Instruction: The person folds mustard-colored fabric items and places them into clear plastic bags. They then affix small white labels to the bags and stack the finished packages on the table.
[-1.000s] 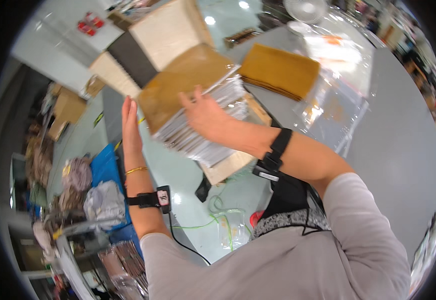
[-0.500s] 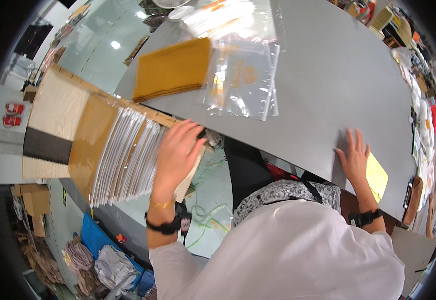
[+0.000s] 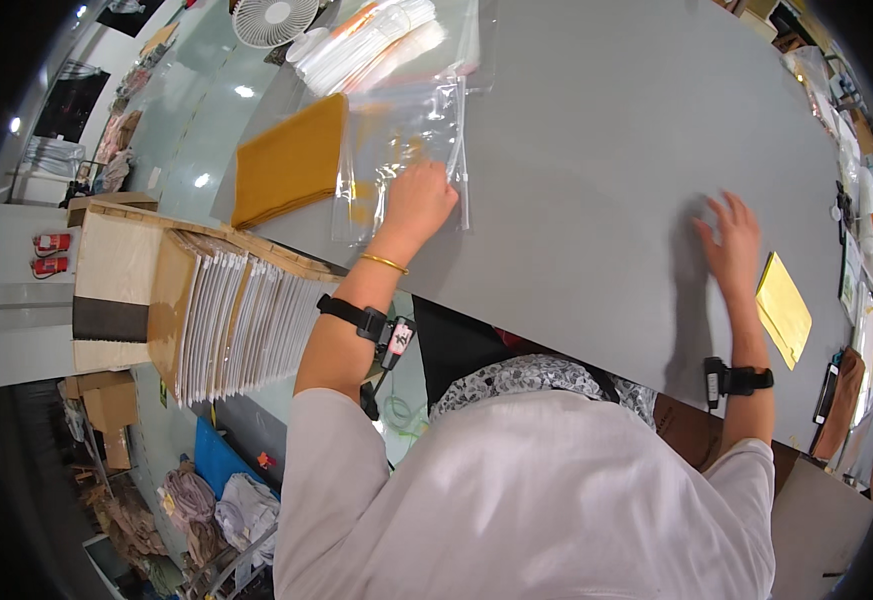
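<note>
Left hand (image 3: 418,200): fingers curled, pinching the near edge of the clear zip bag (image 3: 406,150); wrist strap and thin bangle behind it.

Clear zip bag: flat on the grey surface (image 3: 596,150), top of a small stack of like bags, a patch of ochre showing through the film.

Ochre envelope stack (image 3: 289,160): just beside the bag, on its left, at the surface's edge.

White bundled packets (image 3: 371,40): beyond the bag, near a small fan (image 3: 274,18).

Open carton of filed sleeves (image 3: 226,320): off the surface, below the ochre stack, on the person's left.

Right hand (image 3: 731,245): fingers spread, palm down on the bare surface, well apart from the bag to its right; holds nothing.

Yellow slip (image 3: 783,308): just beside the right hand, on the side away from the bag.

Risk, as judged: the film is slick and stacked, so a pinch may lift two bags or drag the stack toward the ochre envelopes; no hand steadies the stack.
</note>
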{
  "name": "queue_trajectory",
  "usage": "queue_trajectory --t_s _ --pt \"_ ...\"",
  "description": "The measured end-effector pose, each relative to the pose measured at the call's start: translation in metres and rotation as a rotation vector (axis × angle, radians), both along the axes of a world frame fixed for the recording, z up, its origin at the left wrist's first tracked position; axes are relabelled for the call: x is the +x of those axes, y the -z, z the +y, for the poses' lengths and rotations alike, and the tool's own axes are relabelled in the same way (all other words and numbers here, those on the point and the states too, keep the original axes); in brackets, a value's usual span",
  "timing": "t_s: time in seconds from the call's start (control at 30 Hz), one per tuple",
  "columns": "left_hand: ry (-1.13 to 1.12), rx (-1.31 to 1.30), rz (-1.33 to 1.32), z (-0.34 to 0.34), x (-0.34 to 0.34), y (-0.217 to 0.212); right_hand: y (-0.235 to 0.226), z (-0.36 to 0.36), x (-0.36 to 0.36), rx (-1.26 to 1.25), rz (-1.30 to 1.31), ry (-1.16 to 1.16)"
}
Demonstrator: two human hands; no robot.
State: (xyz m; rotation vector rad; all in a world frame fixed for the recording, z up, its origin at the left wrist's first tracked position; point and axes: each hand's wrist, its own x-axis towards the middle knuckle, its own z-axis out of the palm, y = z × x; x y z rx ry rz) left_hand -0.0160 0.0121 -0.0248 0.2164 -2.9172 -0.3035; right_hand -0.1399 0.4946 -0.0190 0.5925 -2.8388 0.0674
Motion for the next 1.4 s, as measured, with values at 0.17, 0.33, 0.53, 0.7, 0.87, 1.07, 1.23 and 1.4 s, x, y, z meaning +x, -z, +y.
queue_trajectory --t_s 0.17,0.33,0.53,0.7,0.87,1.07,1.23,1.4 --pt "-0.098 0.687 0.099 0.05 0.005 -0.046 -0.029 -0.182 0.055 -1.09 -0.747 -0.485" --pt "0.195 1.174 0.302 0.105 0.026 -0.096 -0.086 -0.223 0.073 -1.285 -0.789 -0.458" --pt "0.611 -0.024 0.571 0.111 0.026 -0.159 -0.12 -0.163 0.086 -0.854 -0.311 -0.622" --pt "0.72 0.33 0.293 0.127 0.021 -0.173 -0.141 -0.139 0.1 -0.736 0.031 -0.736" --pt "0.725 0.41 0.165 0.126 0.03 -0.166 -0.149 -0.113 0.108 -0.451 0.014 -0.805" --pt "0.658 0.257 0.169 0.083 0.036 -0.158 -0.139 -0.071 0.097 -0.307 -0.181 -0.792" --pt "0.597 0.009 0.137 0.031 0.055 -0.18 -0.134 -0.014 0.084 -0.31 -0.152 -0.736" --pt "0.753 0.126 -0.036 0.052 0.048 -0.16 -0.117 -0.023 0.066 -0.229 0.097 -0.803"
